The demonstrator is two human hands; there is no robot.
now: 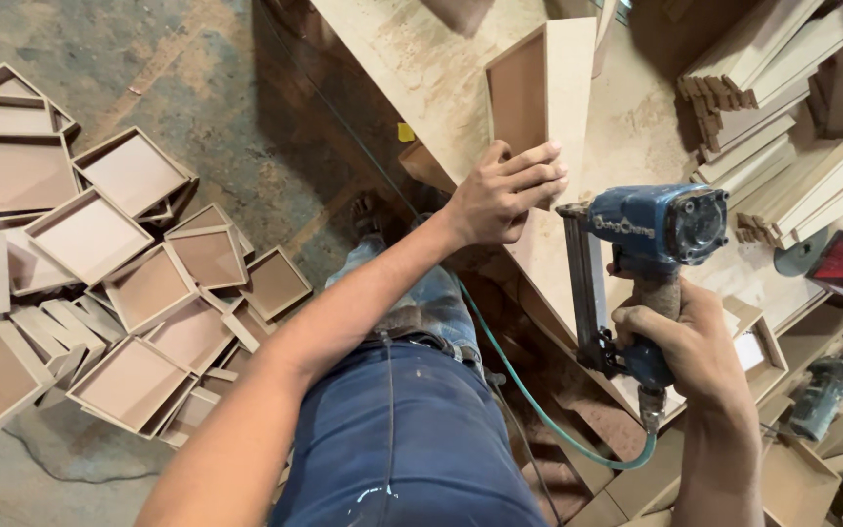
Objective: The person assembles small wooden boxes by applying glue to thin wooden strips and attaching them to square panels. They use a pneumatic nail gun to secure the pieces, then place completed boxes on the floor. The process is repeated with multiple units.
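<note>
Pale label strip [636,226] on blue nail gun [651,234] body.

This is a woodworking workshop, one turning out small boxes in quantity. A heap of shallow square wooden trays [100,283] lies tumbled on the stained concrete floor [148,68], many alike. The counter [412,59] is a raw board sheet, dusty and scuffed, with a half-built box frame [539,78] standing on it. Cut strips of board [782,127] are stacked in bundles at the far side. A blue pneumatic nail gun [651,244] with a green air hose [539,410] is in use, and another power tool [826,390] lies among offcuts [636,488] below the counter's edge
</note>
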